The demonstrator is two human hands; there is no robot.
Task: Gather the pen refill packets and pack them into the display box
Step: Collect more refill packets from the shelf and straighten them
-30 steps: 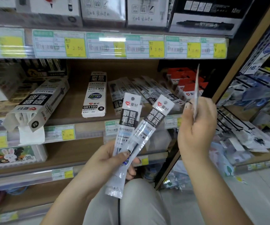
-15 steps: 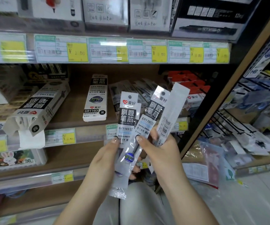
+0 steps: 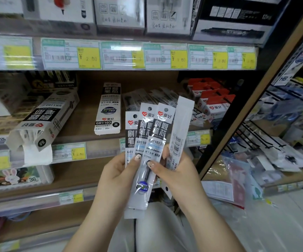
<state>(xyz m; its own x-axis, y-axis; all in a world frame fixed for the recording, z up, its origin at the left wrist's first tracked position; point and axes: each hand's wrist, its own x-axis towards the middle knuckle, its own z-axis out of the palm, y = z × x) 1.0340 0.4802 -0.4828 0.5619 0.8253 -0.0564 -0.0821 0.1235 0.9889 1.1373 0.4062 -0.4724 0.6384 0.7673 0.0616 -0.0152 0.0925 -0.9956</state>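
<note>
Both hands hold a fan of pen refill packets (image 3: 148,135) in front of the middle shelf. My left hand (image 3: 119,174) grips the packets on the left, thumb on their fronts. My right hand (image 3: 176,171) pinches the rightmost packets, among them one turned back side out with a barcode (image 3: 180,128). More loose refill packets (image 3: 143,96) lie on the shelf behind. An open display box (image 3: 45,120) lies on its side at the left shelf edge, packets showing in its mouth. A second box of the same kind (image 3: 109,108) lies flat mid-shelf.
Red-topped packs (image 3: 212,99) stand at the shelf's right end. Price labels (image 3: 121,55) line the shelf edge above. A wooden upright (image 3: 238,120) divides off a rack with hooks and bagged goods (image 3: 278,153) at right. My knees are below the hands.
My right hand came down from the right with a single packet and joined it to the fan in my left hand. The packets are now closer together and more upright.
</note>
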